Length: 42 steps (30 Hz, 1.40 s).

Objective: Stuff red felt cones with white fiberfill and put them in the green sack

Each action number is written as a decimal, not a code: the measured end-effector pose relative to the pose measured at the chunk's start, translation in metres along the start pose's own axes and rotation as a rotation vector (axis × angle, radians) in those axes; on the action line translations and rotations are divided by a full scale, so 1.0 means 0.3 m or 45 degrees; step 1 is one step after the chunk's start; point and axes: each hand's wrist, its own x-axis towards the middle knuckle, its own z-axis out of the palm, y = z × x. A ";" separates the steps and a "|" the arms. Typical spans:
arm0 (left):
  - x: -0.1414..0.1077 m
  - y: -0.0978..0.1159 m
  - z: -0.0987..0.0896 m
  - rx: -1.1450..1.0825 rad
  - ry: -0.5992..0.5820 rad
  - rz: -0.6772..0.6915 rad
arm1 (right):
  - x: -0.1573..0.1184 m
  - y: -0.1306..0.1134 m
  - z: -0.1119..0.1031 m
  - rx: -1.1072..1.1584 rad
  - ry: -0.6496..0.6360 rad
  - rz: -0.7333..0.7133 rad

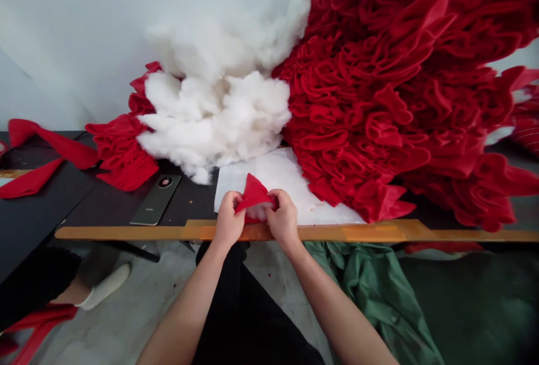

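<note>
The left hand [228,222] and right hand [283,220] work together, fingers clenched on one small red fabric piece [255,196], above a flat white sheet [269,174] at six o'clock. One fluffy white stuffing mound [210,123] sits at twelve, one large finished-looking ruffled red fabric heap [379,101] at two (one dark smartphone [155,199] at ten).

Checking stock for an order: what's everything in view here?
large ruffled red fabric heap: one, red, bench right
small ruffled red fabric heap: one, red, bench left
red fabric strips: two, red, bench left
fluffy white fibre stuffing: one mound, white, bench centre
flat white sheet: one, white, under hands
grey smartphone: one, grey, bench left
wooden edge strip: one, orange, bench front
crumpled green cloth: one, green, floor right
another person's white shoe: one, white, floor left
folded red fabric piece: one, red, between hands
left hand: one, pinching fabric
right hand: one, pinching fabric
</note>
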 end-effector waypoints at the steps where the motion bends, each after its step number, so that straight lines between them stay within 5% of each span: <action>1: -0.007 0.002 -0.003 0.040 0.036 0.060 | -0.006 0.002 -0.001 -0.036 0.004 -0.065; 6: -0.012 0.043 -0.009 0.283 0.092 0.427 | -0.028 -0.004 -0.028 -0.078 -0.100 -0.327; 13: -0.001 0.034 0.000 0.361 0.031 0.620 | -0.020 0.007 -0.037 -0.095 -0.204 -0.394; 16: -0.002 0.024 -0.002 0.379 -0.029 0.640 | -0.012 0.022 -0.019 -0.188 -0.192 -0.471; 20: 0.005 0.034 -0.012 0.370 -0.011 0.544 | -0.058 0.004 -0.026 -0.297 0.041 -0.662; 23: 0.014 0.052 -0.014 0.390 -0.006 0.494 | -0.112 -0.024 -0.042 -0.486 -0.013 -0.804; 32: 0.016 0.072 0.002 0.405 0.012 0.470 | -0.120 -0.034 -0.021 -0.819 -0.184 -0.579; 38: 0.010 0.072 -0.001 0.375 0.015 0.504 | -0.071 -0.029 0.012 -0.719 -0.426 -0.449; 42: 0.005 0.069 0.001 0.340 -0.031 0.501 | -0.064 -0.004 0.036 -0.620 -0.335 -0.496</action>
